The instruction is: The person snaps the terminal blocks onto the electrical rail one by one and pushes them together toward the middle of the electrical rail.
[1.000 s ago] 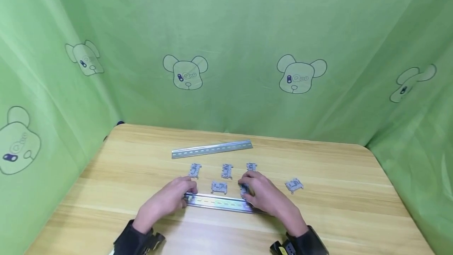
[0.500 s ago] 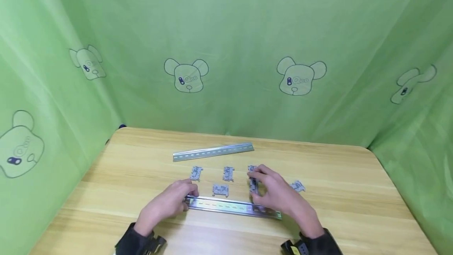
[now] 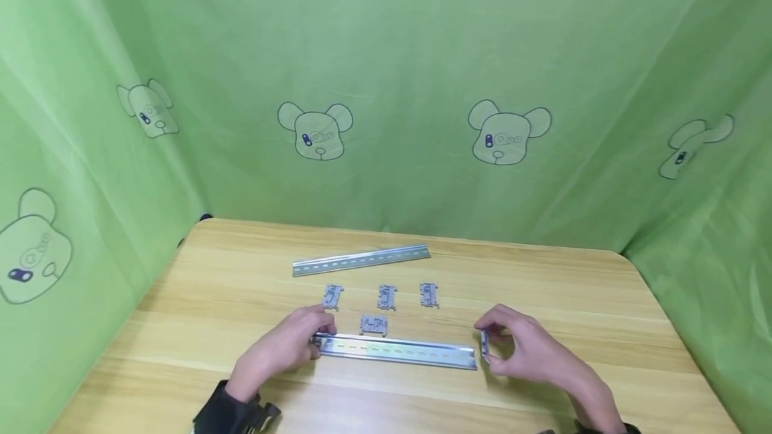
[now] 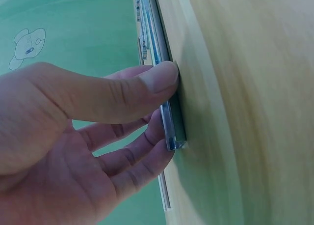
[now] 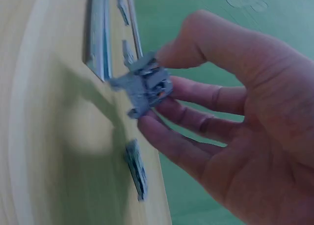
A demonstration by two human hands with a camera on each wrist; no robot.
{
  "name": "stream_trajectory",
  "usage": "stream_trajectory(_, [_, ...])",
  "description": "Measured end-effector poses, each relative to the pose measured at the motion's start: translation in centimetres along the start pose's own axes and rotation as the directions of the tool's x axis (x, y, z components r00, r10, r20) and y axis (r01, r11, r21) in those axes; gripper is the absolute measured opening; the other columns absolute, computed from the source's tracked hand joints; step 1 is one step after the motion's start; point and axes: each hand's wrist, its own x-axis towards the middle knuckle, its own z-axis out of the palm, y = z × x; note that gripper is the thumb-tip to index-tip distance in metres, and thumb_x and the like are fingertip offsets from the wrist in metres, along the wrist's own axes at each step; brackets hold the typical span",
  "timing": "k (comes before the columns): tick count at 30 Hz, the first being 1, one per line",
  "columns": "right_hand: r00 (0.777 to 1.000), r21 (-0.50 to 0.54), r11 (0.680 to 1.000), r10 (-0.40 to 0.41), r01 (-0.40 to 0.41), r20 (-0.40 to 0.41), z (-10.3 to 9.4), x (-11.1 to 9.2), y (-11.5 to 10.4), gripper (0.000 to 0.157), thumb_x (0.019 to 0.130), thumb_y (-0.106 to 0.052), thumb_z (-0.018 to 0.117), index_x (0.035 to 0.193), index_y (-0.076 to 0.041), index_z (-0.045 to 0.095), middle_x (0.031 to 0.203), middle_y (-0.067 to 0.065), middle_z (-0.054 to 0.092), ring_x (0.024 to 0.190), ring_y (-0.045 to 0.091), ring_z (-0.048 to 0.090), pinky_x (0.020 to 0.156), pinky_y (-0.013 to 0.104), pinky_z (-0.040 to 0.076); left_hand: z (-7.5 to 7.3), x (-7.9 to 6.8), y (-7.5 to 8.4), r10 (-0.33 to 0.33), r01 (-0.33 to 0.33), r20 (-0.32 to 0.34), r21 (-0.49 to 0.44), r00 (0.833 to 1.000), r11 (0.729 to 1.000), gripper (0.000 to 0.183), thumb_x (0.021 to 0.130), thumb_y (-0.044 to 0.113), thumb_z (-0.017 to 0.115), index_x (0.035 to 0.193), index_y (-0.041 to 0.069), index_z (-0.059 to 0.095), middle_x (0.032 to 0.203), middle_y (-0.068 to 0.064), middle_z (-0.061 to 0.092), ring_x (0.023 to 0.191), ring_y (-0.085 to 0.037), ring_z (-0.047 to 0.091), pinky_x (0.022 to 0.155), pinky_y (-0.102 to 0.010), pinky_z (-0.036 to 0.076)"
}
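My left hand [image 3: 291,347] grips the left end of a slotted metal DIN rail [image 3: 398,351] lying on the table. In the left wrist view, the thumb [image 4: 159,80] presses one side of the rail's end, with fingers on the other. Just past the rail's right end, my right hand [image 3: 531,350] pinches a grey terminal block [image 5: 147,85] between thumb and fingers, held up off the table. Seen from the head, that block stands edge-on. A further terminal block [image 5: 136,170] lies on the table near the right hand, hidden behind it in the head view.
Behind the rail, several grey terminal blocks lie flat, among them a sideways terminal block [image 3: 374,325] and an upright-lying terminal block [image 3: 429,295]. A second DIN rail [image 3: 362,260] lies slanted farther back. Green curtains [image 3: 386,173] stand around the wooden table [image 3: 573,286].
My right hand has picked up the terminal block from behind the rail and carried it right, past the rail's end. My left hand stays on the rail's left end.
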Motion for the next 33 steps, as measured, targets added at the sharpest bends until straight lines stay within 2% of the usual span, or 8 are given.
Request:
stream_trajectory(8, [0.993, 0.081, 0.996, 0.026, -0.035, 0.111, -1.3, -0.2, 0.0, 0.035, 0.075, 0.009, 0.068, 0.109, -0.003, 0.065, 0.103, 0.005, 0.067, 0.095, 0.025, 0.067, 0.083, 0.033, 0.061, -0.4, 0.1, -0.2, -0.001, 0.000, -0.021, -0.024, 1.000, 1.000, 0.039, 0.067, -0.011, 0.082, 0.097, 0.010, 0.070, 0.103, -0.001, 0.068, 0.100, -0.024, 0.065, 0.091, -0.045, 0.057])
stream_trajectory(13, [0.979, 0.060, 0.998, -0.009, -0.004, 0.205, -1.9, 0.5, -2.5, 0.030, 0.080, 0.001, 0.073, 0.108, -0.006, 0.066, 0.102, 0.002, 0.066, 0.092, 0.021, 0.066, 0.081, 0.031, 0.061, -1.6, 0.1, -0.3, -0.013, 0.012, -0.053, -0.013, 0.998, 1.000, 0.040, 0.067, -0.013, 0.081, 0.099, 0.008, 0.070, 0.105, -0.004, 0.068, 0.100, -0.026, 0.065, 0.090, -0.046, 0.058])
stream_trajectory(16, [0.965, -0.006, 0.999, 0.047, -0.046, 0.259, -1.5, 0.0, -4.7, 0.027, 0.083, -0.011, 0.079, 0.107, -0.012, 0.067, 0.100, -0.005, 0.065, 0.092, 0.016, 0.063, 0.081, 0.031, 0.059, -1.9, 0.0, -0.2, -0.014, 0.013, -0.049, -0.016, 0.999, 1.000, 0.040, 0.067, -0.013, 0.081, 0.100, 0.008, 0.070, 0.105, -0.003, 0.068, 0.099, -0.025, 0.065, 0.089, -0.045, 0.058])
stream_trajectory(19, [0.932, -0.090, 0.987, 0.159, -0.137, 0.325, -0.4, -0.6, -7.2, 0.033, 0.082, -0.029, 0.084, 0.107, -0.017, 0.067, 0.097, -0.010, 0.061, 0.088, 0.012, 0.057, 0.076, 0.030, 0.056, -1.9, 0.0, -0.1, -0.011, 0.010, -0.047, -0.022, 0.999, 1.000, 0.040, 0.068, -0.012, 0.082, 0.100, 0.008, 0.071, 0.104, -0.003, 0.067, 0.099, -0.024, 0.065, 0.089, -0.044, 0.058])
stream_trajectory(24, [0.835, -0.211, 0.938, 0.343, -0.276, 0.431, 2.5, -0.8, -10.2, 0.043, 0.074, -0.039, 0.091, 0.101, -0.017, 0.066, 0.087, -0.006, 0.053, 0.077, 0.014, 0.049, 0.067, 0.031, 0.047, -1.9, 0.0, 0.1, -0.005, 0.004, -0.039, -0.033, 0.999, 0.999, 0.040, 0.067, -0.012, 0.082, 0.100, 0.007, 0.071, 0.101, -0.003, 0.067, 0.097, -0.024, 0.064, 0.088, -0.044, 0.058])
stream_trajectory(27, [0.777, -0.258, 0.903, 0.428, -0.344, 0.462, 3.9, -0.7, -10.7, 0.051, 0.071, -0.041, 0.094, 0.104, -0.012, 0.067, 0.087, -0.002, 0.055, 0.077, 0.018, 0.051, 0.071, 0.037, 0.051, -1.7, 0.0, 0.4, -0.001, 0.000, -0.029, -0.036, 1.000, 0.999, 0.040, 0.067, -0.012, 0.083, 0.099, 0.007, 0.070, 0.101, -0.003, 0.067, 0.097, -0.024, 0.064, 0.088, -0.044, 0.058])
stream_trajectory(29, [0.770, -0.273, 0.896, 0.442, -0.350, 0.460, 4.7, -0.8, -10.8, 0.060, 0.068, -0.045, 0.095, 0.106, -0.008, 0.067, 0.089, 0.001, 0.056, 0.077, 0.020, 0.052, 0.074, 0.040, 0.053, -1.5, 0.1, 0.5, -0.008, 0.007, -0.015, -0.042, 1.000, 0.999, 0.039, 0.067, -0.012, 0.083, 0.099, 0.007, 0.070, 0.101, -0.003, 0.067, 0.097, -0.025, 0.064, 0.088, -0.045, 0.057])
stream_trajectory(33, [0.801, -0.278, 0.912, 0.401, -0.302, 0.445, 5.7, -1.5, -10.4, 0.063, 0.069, -0.048, 0.093, 0.103, -0.002, 0.066, 0.085, 0.002, 0.055, 0.072, 0.021, 0.049, 0.070, 0.039, 0.053, -1.0, 0.0, 0.7, -0.025, 0.026, 0.016, -0.061, 1.000, 0.998, 0.038, 0.067, -0.011, 0.083, 0.099, 0.006, 0.070, 0.105, -0.008, 0.069, 0.101, -0.030, 0.065, 0.092, -0.049, 0.056])
